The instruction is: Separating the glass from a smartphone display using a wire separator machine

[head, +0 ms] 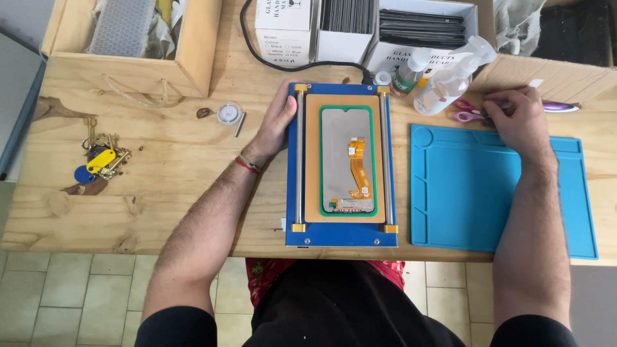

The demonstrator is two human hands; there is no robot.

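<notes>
A blue machine with a flat top (340,236) sits on the wooden table (167,186), right in front of the person. On it lies a tan pad, and in a green frame on that pad rests a phone screen (337,154), back side up, with an orange ribbon cable (358,168) running down it. Two shiny metal rails (299,160) run along the sides of the pad. The left hand (277,123) lies flat against the left edge of the machine, near the top corner — the fingers curl loosely over the rim next to the left rail, and it holds nothing. The phone screen is just to the right of this hand, past the rail, not touching it. The right hand (517,117) is well away on the other side, at the top edge of a blue rubber work mat (475,193). Its fingers are bent down on the pink-handled scissors (468,112) — if it really grips them, I cannot tell. Two clear bottles (443,80) stand between the machine and that hand. A bunch of keys (103,160) lies far to the left, and a small round clear lid (228,114) sits near the left hand.
</notes>
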